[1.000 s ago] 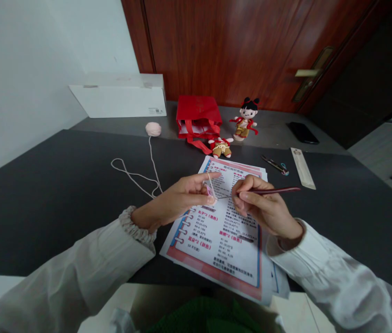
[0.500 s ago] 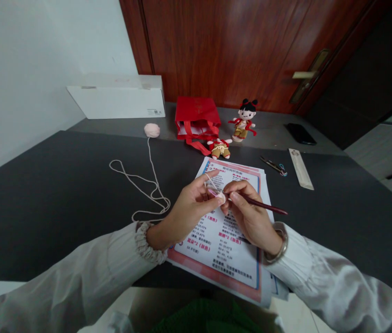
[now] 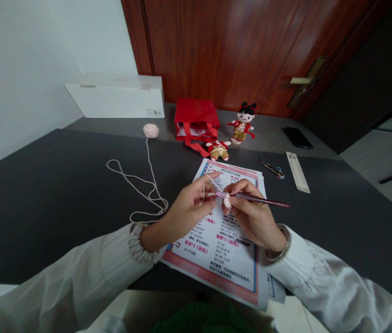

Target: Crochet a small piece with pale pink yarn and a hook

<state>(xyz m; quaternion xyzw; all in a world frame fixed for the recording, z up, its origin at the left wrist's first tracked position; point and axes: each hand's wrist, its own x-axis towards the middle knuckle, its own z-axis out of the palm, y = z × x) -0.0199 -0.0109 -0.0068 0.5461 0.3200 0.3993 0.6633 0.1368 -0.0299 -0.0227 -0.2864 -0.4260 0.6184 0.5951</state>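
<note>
My right hand (image 3: 256, 215) grips a dark crochet hook (image 3: 268, 201), its handle pointing right and its light purple tip toward the left hand. A small pale crocheted piece (image 3: 227, 200) hangs at the hook, against the right fingertips. My left hand (image 3: 191, 206) is curled with the pale yarn (image 3: 213, 180) over its raised index finger, and the strand runs taut to the hook. Whether the left fingertips also touch the piece is unclear. Both hands are above printed pattern sheets (image 3: 217, 259). From the yarn ball (image 3: 150, 131) a loose strand trails across the table toward the left wrist.
Behind the sheets lie a red gift bag (image 3: 196, 113) and a headless crocheted doll body (image 3: 219, 150), with a finished doll (image 3: 243, 122) standing nearby. Small scissors (image 3: 270, 168), a flat white packet (image 3: 297, 171) and a phone (image 3: 297, 138) are at right. A white box (image 3: 116, 99) stands back left.
The hands have drawn slightly apart at the fingertips. The crocheted piece has shifted right, to the right fingers, and more of the hook's purple tip shows. The hook lies more level.
</note>
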